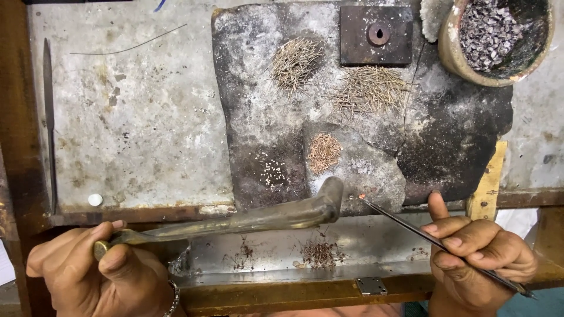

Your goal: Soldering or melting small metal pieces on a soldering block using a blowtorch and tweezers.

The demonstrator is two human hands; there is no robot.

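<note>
Our left hand [100, 270] sits at 8 o'clock, fingers curled tight round the handle end of a curved metal blowpipe [258, 217]. The blowpipe runs rightward toward centre, its upturned nozzle ending just below the charred soldering block [247, 117]. Our right hand [476, 252] sits at 4 o'clock, thumb up, fingers pinched on thin dark tweezers [435, 240]. The tweezers slant up-left; their tip holds a tiny glowing orange piece [362, 196], just right of the nozzle, at the block's lower edge.

On the block: a pale stone slab [364, 170] at its lower middle, carrying a small pile of copper-coloured wire bits [324, 152]. Left of that, a cluster of tiny white beads [272, 171]. Toward 12 o'clock, two looser piles of brassy wire bits [296, 61] and [370, 88]. Above them, a square rusty metal plate [376, 35] with a hole in its middle.

At 1 o'clock, a clay bowl [452, 47] full of grey chips. At 9 o'clock, a long thin file [48, 117] lies along the left bench edge; a small white disc [95, 199] lies near it. Thin wire [129, 46] lies at 11 o'clock. Below the blowpipe, a metal tray [364, 235] holds scattered wire scraps [320, 253]. A small hinge [371, 286] sits on the tray's front edge.
</note>
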